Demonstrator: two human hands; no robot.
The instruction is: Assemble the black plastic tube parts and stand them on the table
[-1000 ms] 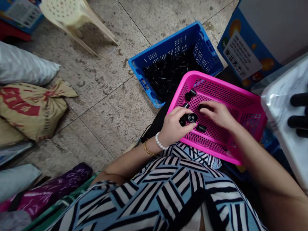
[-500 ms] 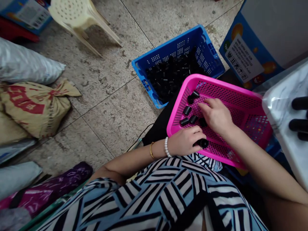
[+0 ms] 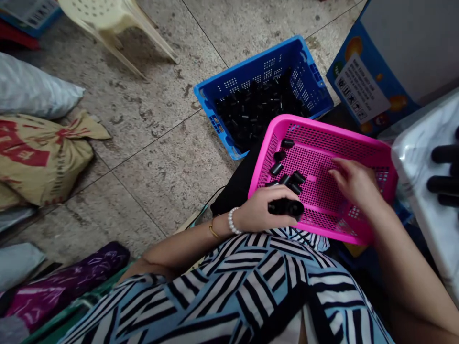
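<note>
A pink mesh basket (image 3: 319,123) rests at my lap, with several short black plastic caps (image 3: 276,169) gathered at its left end. My left hand (image 3: 270,209), wearing a pearl bracelet, is closed around black caps (image 3: 285,207) at the basket's near left side; how many is hidden by the fingers. Over the right half of the basket is my right hand (image 3: 358,184). Its thumb and forefinger are apart and nothing shows between them; the other fingers are partly hidden.
Behind the basket, a blue crate (image 3: 247,69) on the floor holds many similar black pieces. A white marbled surface (image 3: 412,157) at right carries long black pieces (image 3: 444,185). A printed carton (image 3: 373,91), a cream stool (image 3: 103,19) and a tied sack (image 3: 53,157) stand around.
My right hand has moved right, away from the caps. My left hand has turned, showing more of the black caps it grips. Some caps in the basket have shifted.
</note>
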